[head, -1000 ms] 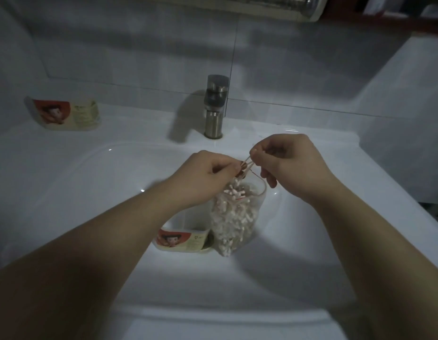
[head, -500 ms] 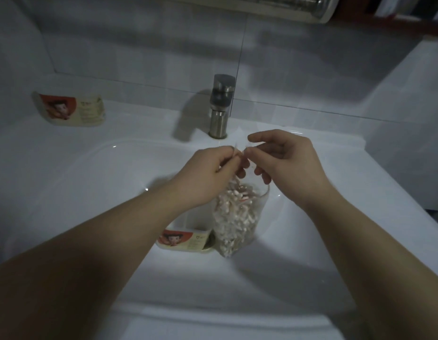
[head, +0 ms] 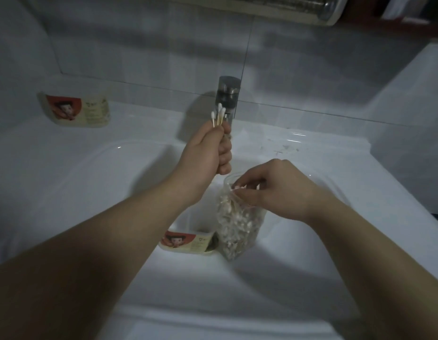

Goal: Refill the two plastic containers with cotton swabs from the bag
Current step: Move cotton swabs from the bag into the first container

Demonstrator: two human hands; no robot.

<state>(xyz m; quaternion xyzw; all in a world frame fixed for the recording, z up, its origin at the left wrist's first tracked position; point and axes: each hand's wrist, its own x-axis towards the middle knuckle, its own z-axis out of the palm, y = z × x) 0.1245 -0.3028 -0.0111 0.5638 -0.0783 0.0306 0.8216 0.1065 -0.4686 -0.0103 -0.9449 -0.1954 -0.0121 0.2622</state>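
A clear plastic bag full of cotton swabs stands in the sink basin. My left hand is raised in front of the tap and grips a small bunch of cotton swabs, their white tips pointing up. My right hand is at the bag's open top, fingers pinching swabs and the bag's rim. One plastic container with a red cartoon label sits in the basin just left of the bag, partly hidden by my left forearm. A second labelled container stands on the counter at the back left.
A metal tap rises behind my left hand at the back of the white sink. Tiled wall runs behind it. A white ledge stands at the right. A shelf edge hangs overhead.
My left hand has lifted away from the bag's mouth, up and toward the tap, taking a bunch of swabs with it. My right hand dropped down to the bag's opening.
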